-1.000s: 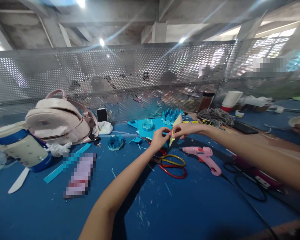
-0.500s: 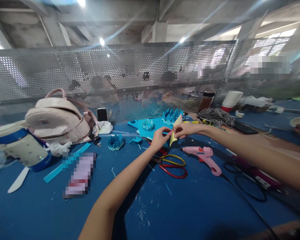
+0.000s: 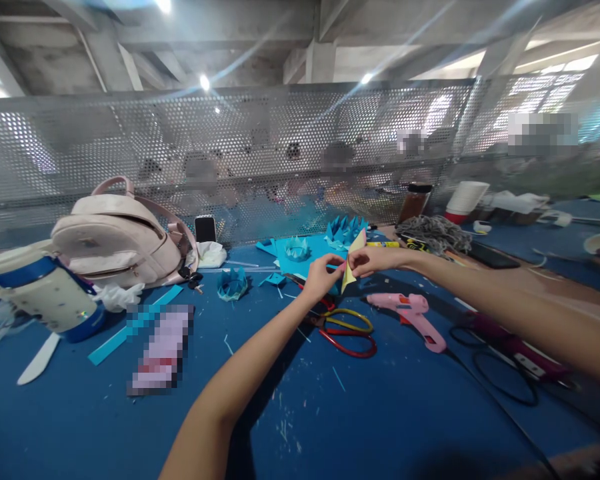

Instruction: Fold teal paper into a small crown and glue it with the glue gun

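A small folded piece of yellow paper (image 3: 349,275) with a pinkish tip stands upright above the table's far middle. My left hand (image 3: 324,277) is closed in a pinch at its left edge. From the right, my right hand (image 3: 373,261) pinches the same paper between thumb and fingers. Right below my hands lie scissors (image 3: 353,333) with one yellow and one red handle, their blades partly hidden by my left wrist. A pink glue gun (image 3: 405,307) rests on its side under my right forearm. Blue paper crowns (image 3: 233,285) sit to the left and behind.
A pale pink backpack (image 3: 115,233), a white-and-blue jug (image 3: 50,293) and a blue paper strip (image 3: 135,325) occupy the left. Grey yarn (image 3: 435,235), stacked cups (image 3: 467,200) and a purple power strip (image 3: 520,350) with black cable are at right. A perforated metal screen (image 3: 260,153) stands behind.
Both hands keep their pinch on the yellow paper and barely move. The whole view shifts very slightly.
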{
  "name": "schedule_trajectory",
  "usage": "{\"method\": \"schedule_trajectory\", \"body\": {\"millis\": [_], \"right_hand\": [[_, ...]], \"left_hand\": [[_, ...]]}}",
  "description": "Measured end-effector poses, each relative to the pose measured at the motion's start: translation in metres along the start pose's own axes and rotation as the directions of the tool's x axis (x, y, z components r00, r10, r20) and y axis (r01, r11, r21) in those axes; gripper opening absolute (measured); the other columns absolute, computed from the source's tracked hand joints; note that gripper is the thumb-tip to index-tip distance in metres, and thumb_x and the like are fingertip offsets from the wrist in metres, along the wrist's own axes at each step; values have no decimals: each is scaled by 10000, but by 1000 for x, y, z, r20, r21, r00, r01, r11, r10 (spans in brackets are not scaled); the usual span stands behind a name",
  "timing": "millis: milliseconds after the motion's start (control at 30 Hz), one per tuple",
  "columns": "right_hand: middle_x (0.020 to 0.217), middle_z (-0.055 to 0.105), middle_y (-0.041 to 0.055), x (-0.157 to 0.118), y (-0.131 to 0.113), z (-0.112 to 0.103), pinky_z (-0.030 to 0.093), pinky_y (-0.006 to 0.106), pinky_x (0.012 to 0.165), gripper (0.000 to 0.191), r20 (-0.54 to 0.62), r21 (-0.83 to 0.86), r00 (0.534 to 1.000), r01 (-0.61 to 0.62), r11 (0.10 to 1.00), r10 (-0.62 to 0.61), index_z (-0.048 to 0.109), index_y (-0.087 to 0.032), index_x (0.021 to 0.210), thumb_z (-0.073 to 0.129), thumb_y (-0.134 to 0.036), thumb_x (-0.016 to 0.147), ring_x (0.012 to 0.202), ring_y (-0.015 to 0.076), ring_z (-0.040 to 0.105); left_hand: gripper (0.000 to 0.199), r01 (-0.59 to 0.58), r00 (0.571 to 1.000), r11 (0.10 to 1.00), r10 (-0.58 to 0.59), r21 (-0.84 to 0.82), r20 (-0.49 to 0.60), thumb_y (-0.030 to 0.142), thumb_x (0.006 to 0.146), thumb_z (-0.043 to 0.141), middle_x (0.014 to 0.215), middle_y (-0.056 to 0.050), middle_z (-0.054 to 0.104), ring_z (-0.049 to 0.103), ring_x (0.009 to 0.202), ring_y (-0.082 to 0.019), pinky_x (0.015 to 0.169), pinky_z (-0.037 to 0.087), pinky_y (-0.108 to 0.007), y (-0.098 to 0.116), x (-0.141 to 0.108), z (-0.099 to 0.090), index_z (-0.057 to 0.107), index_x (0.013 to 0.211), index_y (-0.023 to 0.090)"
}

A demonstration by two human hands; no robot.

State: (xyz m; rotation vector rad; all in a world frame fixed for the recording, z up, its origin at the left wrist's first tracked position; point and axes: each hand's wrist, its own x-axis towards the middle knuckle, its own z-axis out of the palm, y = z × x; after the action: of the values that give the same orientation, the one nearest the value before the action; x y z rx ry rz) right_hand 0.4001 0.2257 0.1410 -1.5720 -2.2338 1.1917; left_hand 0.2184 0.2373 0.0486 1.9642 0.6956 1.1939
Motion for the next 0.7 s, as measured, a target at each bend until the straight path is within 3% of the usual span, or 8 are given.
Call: {"method": "schedule_trajectory", "body": {"millis": [400,700], "right_hand": [[786,640,51,-10,-8,0,478,267,641,417,-27,-2,998,-49,999,49,675,-197,764,737,-584,622,787,202,601],[556,520,-3,-15,-1,-15,420,235,510,338,-179,36,973,-143,989,147,574,-181,597,709,-487,637,527,109,468]], "left_hand": [[268,39,999,996,-40,81,5,315,953,593,1132,-81,637,651,939,-199,802,563,-389,0,0,3,603,1162,149],[286,100,995,973,-104,206,9,322,949,598,1137,-82,634,651,939,-203,802,562,-394,7,4,16,597,1175,148]]}}
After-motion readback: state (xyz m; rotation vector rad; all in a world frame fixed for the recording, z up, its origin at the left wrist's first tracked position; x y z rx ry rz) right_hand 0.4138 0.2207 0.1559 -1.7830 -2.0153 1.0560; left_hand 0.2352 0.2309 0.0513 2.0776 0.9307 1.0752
